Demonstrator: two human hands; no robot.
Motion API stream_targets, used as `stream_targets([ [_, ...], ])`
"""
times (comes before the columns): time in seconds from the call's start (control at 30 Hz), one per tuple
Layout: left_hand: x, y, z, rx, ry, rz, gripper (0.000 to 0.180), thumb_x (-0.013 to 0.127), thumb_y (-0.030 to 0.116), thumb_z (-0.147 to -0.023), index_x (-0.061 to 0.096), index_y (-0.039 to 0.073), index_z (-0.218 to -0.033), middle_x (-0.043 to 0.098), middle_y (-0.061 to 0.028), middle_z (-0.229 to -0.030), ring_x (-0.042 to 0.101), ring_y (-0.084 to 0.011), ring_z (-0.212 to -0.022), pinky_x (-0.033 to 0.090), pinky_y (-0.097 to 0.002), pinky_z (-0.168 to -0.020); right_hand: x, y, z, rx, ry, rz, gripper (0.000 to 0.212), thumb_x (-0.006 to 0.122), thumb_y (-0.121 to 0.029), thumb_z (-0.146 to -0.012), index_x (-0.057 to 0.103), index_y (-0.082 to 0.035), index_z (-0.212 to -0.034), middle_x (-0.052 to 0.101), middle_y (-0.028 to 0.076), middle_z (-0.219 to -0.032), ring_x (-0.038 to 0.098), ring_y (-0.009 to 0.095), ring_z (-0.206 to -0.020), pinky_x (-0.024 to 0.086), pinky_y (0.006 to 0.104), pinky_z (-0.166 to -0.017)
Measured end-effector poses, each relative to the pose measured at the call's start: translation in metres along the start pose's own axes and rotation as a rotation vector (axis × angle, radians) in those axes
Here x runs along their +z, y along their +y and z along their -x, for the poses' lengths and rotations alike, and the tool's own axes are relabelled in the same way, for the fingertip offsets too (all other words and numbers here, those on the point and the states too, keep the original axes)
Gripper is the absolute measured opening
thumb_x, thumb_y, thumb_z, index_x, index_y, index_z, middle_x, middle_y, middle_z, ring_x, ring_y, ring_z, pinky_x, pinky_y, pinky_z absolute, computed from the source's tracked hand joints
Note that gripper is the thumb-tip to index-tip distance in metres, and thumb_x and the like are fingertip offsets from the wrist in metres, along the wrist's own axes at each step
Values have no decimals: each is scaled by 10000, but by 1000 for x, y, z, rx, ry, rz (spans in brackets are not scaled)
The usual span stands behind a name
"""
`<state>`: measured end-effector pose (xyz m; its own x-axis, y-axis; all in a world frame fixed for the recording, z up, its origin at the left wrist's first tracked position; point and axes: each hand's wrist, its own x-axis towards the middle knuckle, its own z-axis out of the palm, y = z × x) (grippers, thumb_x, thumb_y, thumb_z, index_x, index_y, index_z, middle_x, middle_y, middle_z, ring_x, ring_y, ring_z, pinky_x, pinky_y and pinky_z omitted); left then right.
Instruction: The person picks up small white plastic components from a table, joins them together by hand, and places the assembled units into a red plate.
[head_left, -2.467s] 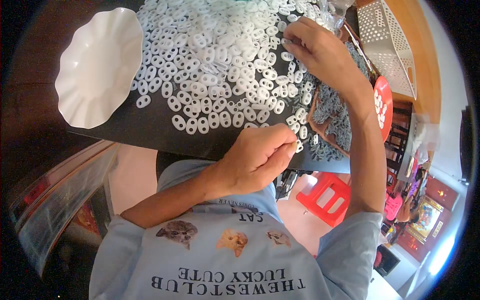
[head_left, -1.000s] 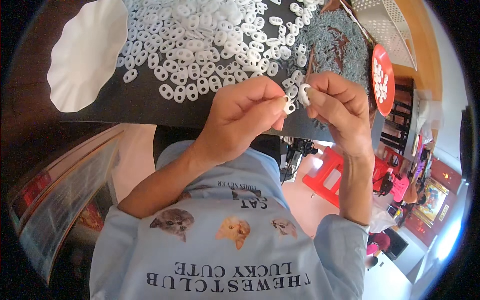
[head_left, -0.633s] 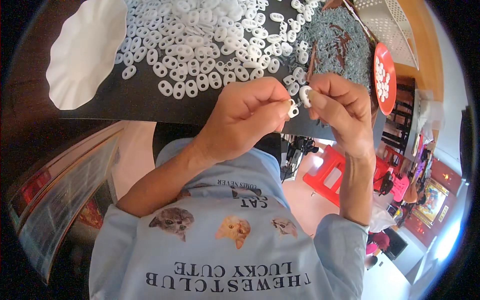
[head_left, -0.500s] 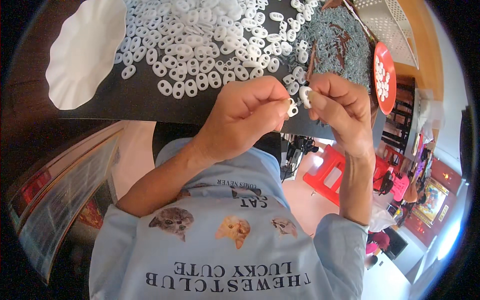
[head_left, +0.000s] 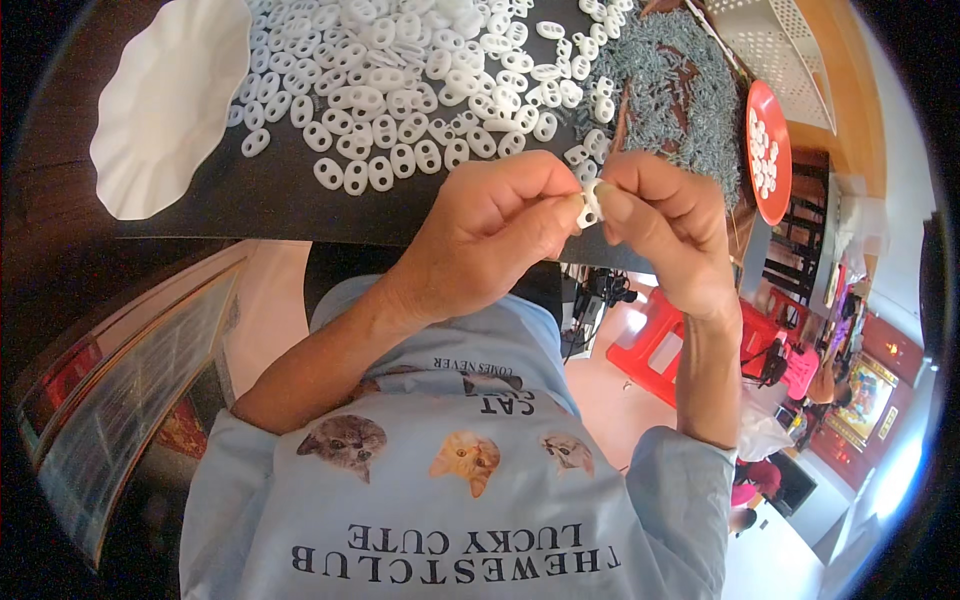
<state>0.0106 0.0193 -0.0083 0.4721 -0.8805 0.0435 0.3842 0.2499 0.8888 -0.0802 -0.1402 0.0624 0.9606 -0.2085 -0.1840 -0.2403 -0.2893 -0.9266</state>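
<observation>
Above the front edge of the dark table, my left hand (head_left: pixel 490 230) pinches a small white plastic cord lock piece (head_left: pixel 588 214) with holes in it. My right hand (head_left: pixel 668 225) closes thumb and finger on a white rounded cord lock piece that meets the left one. My fingertips hide most of both pieces, so I cannot tell how far one sits inside the other. Just beyond my hands spreads a heap of white two-holed cord lock pieces (head_left: pixel 400 160). To its right lies a pile of small grey metal springs (head_left: pixel 665 95).
A white scalloped dish (head_left: pixel 165 120) stands at the table's left. An orange-red plate (head_left: pixel 785 195) with several white pieces is at the right, below a perforated white basket (head_left: pixel 775 50). On the floor beyond the table edge is a red plastic stool (head_left: pixel 655 350).
My right hand has moved left, bringing its white piece against the one in my left hand. The gap and the small spring between them no longer show. My left hand has barely moved.
</observation>
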Motion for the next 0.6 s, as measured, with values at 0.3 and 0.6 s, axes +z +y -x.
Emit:
stream_targets([
  [0.3, 2, 6, -2, -67, 55, 105, 155, 524, 104, -929, 581, -5, -835, 549, 9, -667, 453, -14, -583, 349, -181, -504, 0, -1, -2, -458, 25, 683, 333, 756, -239, -744, 540, 0, -829, 477, 132, -697, 504, 322, -597, 423, 394, -515],
  [0.6, 2, 13, -7, -110, 4, 3, 188, 512, 149, -921, 589, 1, -835, 531, 9, -665, 422, -28, -522, 314, -191, -451, -1, -8, 4, -568, 21, 876, 277, 755, -183, -721, 535, -30, -788, 470, 102, -687, 549, 290, -562, 444, 374, -467],
])
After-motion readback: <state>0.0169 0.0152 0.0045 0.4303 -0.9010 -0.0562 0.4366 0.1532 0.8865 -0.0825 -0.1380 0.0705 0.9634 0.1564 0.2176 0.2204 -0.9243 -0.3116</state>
